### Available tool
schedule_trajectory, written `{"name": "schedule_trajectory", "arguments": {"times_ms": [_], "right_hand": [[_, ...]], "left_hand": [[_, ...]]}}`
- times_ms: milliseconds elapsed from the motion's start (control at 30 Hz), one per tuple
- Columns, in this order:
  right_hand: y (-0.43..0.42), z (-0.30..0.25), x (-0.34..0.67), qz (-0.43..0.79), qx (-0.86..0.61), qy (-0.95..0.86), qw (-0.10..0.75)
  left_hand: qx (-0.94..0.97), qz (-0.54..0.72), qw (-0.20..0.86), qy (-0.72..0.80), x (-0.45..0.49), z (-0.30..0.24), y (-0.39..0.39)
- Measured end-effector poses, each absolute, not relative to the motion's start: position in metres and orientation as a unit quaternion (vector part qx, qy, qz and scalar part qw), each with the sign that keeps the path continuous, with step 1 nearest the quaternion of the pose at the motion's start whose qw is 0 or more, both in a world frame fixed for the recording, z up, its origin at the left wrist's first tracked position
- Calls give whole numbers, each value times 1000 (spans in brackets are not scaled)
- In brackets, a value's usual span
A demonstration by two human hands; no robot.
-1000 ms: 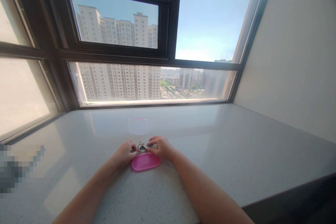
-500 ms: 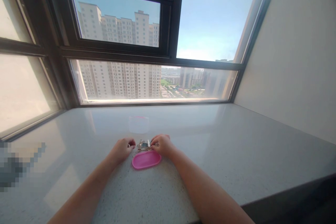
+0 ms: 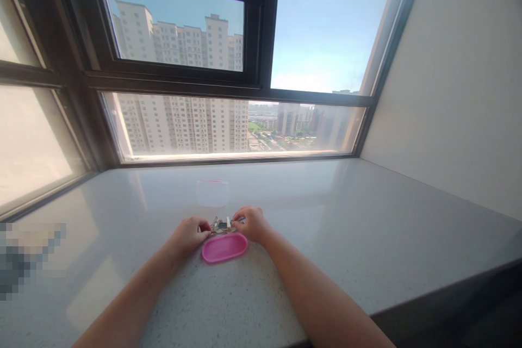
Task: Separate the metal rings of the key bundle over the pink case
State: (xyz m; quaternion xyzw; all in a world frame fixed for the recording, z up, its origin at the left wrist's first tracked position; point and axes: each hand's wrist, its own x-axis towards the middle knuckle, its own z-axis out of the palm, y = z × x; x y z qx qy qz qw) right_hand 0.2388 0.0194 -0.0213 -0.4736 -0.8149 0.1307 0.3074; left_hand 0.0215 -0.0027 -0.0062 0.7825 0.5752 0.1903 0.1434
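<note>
A small heap of thin metallic pieces [image 3: 217,230], too small to name surely, lies between my two hands, with a dark piece [image 3: 222,225] and an upright white piece [image 3: 229,222] among them. My left hand [image 3: 194,232] rests at the heap's left edge, thumb and fingers curled together. On the right side, my right hand [image 3: 250,223] pinches at the heap with bent fingers. What either hand holds is too small to make out. Just in front of the heap lies a shallow pink oval tray [image 3: 224,248], with nothing visible in it.
Behind the heap stands or lies a see-through container or bag [image 3: 212,194] with a pink line along its top. The speckled pale countertop [image 3: 326,217] meets a window frame [image 3: 232,162] at the back and a wall [image 3: 457,92] at the right. A blurred-out patch [image 3: 24,258] is at far left.
My left hand has shifted from beside the heap so that its fingertips meet the heap's left edge. My right hand has moved only slightly. The whole view has slid a little.
</note>
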Motion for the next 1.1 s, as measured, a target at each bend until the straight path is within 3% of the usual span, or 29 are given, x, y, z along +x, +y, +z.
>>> {"name": "schedule_trajectory", "arguments": {"times_ms": [200,1100], "right_hand": [[20,-22,238,133,-482,-806,315],[19,-16,245,170,-491,-772,366]], "left_hand": [[804,181,107,557,24,-4,-4],[721,278,140,619,9,-12,9]]}}
